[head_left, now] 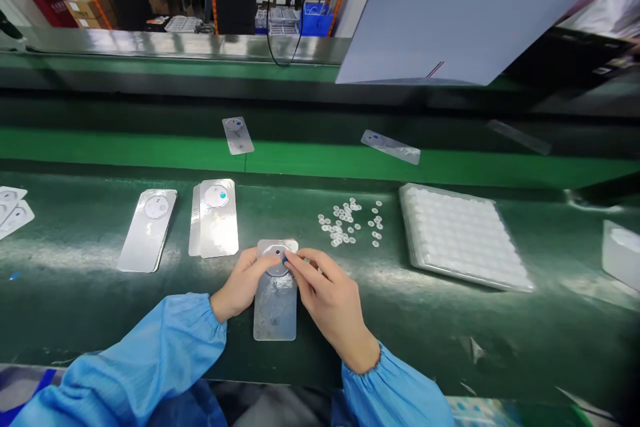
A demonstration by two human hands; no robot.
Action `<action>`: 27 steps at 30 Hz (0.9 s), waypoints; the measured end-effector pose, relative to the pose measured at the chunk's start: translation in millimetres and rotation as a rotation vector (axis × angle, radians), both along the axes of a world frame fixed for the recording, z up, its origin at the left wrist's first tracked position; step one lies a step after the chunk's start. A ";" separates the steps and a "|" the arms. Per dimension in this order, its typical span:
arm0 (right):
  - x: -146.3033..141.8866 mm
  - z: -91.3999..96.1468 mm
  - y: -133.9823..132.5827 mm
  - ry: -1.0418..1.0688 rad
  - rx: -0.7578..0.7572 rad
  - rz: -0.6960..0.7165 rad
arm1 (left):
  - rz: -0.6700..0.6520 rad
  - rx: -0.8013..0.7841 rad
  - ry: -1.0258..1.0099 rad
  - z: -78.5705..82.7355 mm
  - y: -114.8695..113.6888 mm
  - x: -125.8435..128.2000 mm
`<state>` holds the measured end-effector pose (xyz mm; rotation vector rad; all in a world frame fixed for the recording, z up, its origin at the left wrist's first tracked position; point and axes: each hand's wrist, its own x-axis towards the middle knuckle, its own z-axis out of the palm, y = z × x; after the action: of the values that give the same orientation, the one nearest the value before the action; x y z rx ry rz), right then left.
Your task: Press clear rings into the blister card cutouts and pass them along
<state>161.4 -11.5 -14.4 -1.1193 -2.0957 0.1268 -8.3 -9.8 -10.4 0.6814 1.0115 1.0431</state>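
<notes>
My left hand (243, 283) grips the upper left edge of a clear, silvery plastic card (275, 313) lying on the green belt. The card has a round disc with a dark centre near its top end. My right hand (325, 293) comes in from the right, its fingertips pinched on a small blue mark at the disc's edge. The fingers hide most of that mark. Just beyond my hands lies a loose scatter of small white rings (340, 221).
Two stacks of similar cards (215, 219) (150, 230) lie to the left, with more cards (13, 210) at the left edge. A white tray (463, 237) sits on the right. Two cards (237, 135) (390, 147) ride a farther green band. A large pale sheet (450, 13) hangs overhead.
</notes>
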 end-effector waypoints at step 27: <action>4.7 8.0 -15.8 0.358 -0.249 0.054 | -0.085 0.104 0.305 5.4 -3.8 5.0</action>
<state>166.1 -27.3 -6.4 -1.0898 -1.8208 0.5843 -3.3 -13.7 -5.0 0.9822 1.1847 0.9388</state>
